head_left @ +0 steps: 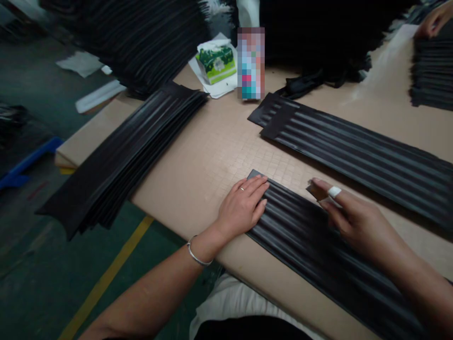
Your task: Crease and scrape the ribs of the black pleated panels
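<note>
The left hand (243, 207) lies flat, fingers close together, over one end of a long black ribbed panel (300, 245), pressing rather than gripping. The right hand (359, 219) has its fingers pinched on a small flat brown piece (317, 192), too blurred to identify, over the panel's far long edge. A white band (334, 191) wraps one finger. The panel lies aslant on the tan surface (191, 184). Beyond rest overlapping dark ribbed strips (357, 151); leftward, a fanned black stack (120, 146) overhangs the surface. Should the left hand lighten, the panel could skid; a loose pinch might drop the piece; a knock could topple the overhanging stack.
</note>
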Action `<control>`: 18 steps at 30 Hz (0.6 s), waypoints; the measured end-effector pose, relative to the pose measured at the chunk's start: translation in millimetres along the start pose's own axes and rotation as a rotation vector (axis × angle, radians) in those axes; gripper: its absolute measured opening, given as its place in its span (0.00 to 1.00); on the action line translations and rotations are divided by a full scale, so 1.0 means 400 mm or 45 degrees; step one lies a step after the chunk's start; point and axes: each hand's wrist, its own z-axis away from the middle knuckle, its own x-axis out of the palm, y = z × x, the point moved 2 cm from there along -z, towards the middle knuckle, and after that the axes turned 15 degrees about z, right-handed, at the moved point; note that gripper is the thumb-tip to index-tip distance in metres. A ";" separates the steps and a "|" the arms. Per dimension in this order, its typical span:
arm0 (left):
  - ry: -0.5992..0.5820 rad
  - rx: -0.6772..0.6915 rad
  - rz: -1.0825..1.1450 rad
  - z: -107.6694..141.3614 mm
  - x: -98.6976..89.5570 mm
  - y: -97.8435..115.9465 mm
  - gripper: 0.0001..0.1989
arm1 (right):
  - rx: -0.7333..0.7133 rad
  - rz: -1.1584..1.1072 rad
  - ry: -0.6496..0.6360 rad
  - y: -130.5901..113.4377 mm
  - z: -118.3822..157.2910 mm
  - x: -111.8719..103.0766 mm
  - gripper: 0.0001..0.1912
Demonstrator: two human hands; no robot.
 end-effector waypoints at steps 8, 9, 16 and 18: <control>-0.016 -0.032 0.029 0.001 -0.004 0.002 0.20 | -0.226 0.057 -0.086 -0.050 -0.112 0.060 0.23; -0.021 -0.031 0.039 0.001 -0.004 0.002 0.20 | -0.238 0.101 -0.111 -0.050 -0.117 0.059 0.24; -0.027 -0.044 0.098 -0.002 -0.008 0.005 0.21 | -0.294 0.496 -0.216 -0.058 -0.123 0.027 0.29; -0.020 -0.048 0.113 -0.002 -0.008 0.005 0.21 | -0.364 0.490 -0.226 -0.064 -0.129 0.019 0.28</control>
